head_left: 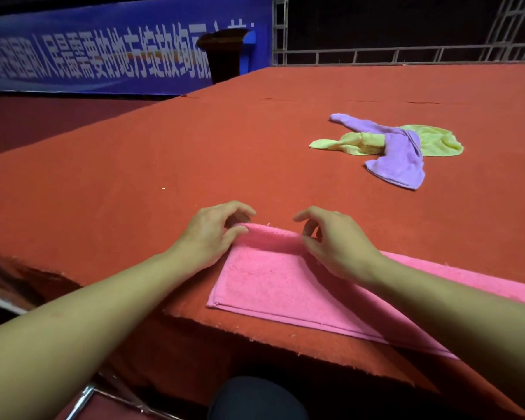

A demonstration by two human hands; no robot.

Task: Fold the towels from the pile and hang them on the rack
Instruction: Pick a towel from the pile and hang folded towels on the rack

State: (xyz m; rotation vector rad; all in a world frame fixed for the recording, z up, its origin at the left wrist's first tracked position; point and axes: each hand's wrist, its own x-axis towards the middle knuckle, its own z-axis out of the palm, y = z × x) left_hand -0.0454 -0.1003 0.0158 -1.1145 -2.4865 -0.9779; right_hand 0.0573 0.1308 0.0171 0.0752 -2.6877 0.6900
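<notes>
Pink towel (pixel 273 283) lies flat along the near edge of the red-covered tabletop (pixel 134 183), its far edge rolled up into a fold. Left hand (pixel 209 234) pinches that fold at its left end, fingers curled round the cloth. Right hand (pixel 334 241) grips the same fold just beside it, fingers curled. Purple towel (pixel 397 159) lies crumpled across a yellow towel (pixel 437 140), well apart, toward the far right of the tabletop.

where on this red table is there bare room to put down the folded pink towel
Bare red table lies left of the left hand, and between the pink towel and the purple towel lying over the yellow towel. The near edge is crowded.
</notes>
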